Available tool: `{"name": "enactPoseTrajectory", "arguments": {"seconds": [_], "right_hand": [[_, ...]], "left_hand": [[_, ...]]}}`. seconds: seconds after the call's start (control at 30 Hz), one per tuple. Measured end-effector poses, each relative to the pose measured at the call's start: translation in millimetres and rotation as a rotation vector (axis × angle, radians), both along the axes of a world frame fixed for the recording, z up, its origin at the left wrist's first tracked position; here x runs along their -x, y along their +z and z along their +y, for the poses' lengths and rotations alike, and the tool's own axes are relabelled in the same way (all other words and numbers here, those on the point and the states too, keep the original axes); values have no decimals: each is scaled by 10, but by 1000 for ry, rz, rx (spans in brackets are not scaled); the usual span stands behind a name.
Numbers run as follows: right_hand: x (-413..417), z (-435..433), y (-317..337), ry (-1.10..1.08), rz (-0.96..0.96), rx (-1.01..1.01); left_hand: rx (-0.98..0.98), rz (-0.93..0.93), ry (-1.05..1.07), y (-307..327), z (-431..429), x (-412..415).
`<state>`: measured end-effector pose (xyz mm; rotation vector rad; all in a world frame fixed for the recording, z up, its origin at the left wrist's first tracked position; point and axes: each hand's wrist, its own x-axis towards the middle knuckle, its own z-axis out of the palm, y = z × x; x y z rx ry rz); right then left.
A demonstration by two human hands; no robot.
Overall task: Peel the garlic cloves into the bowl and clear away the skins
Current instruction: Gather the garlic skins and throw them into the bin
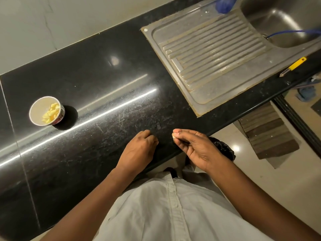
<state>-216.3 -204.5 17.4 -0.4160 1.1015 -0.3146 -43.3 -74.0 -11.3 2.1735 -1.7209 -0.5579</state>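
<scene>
Low in the middle of the frame, the right hand (196, 146) pinches a small pale skin scrap (174, 135) between thumb and fingertips, over the black counter (104, 84) edge. Just left of it, the left hand (139, 150) rests on the counter with its fingers curled under; I cannot tell whether it holds anything. The bowl (35, 108) of peeled garlic cloves (51, 112) stands far left.

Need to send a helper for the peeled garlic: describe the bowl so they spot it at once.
From the steel drainboard, follow the black countertop leftward. The bowl stands alone near its left end. It is the only container there: small, white, with pale yellow cloves inside.
</scene>
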Motion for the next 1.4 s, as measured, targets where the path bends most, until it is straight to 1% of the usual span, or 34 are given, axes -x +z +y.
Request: {"name": "enactPoseTrajectory", "arguments": {"seconds": [0.2,0.33,0.4,0.47,0.57,0.7,0.87,1.17,1.33,1.4], "right_hand": [[-5,-24,9,1,-6,2],[-2,-52,19,8,-8,15],[6,-61,14,6,1,15],[-3,-60,7,8,1,10],[-32,-56,4,22,2,9],[-59,-63,1,28,9,14],[-76,-71,-2,42,17,6],[-147,-86,22,58,21,3],[-152,-80,27,74,25,0],[-148,-92,30,69,22,2]], "left_hand": [[-3,-120,-8,-58,-66,-20],[35,7,139,-27,-5,-175],[52,46,168,-1,-5,-244],[42,69,145,12,-32,-278],[25,48,92,-9,-67,-278],[45,40,96,-19,-83,-255],[49,48,51,-11,-43,-197],[49,24,72,-45,-32,-179],[37,-116,-1,-117,-80,-208],[24,-146,-7,-120,-94,-215]]}}
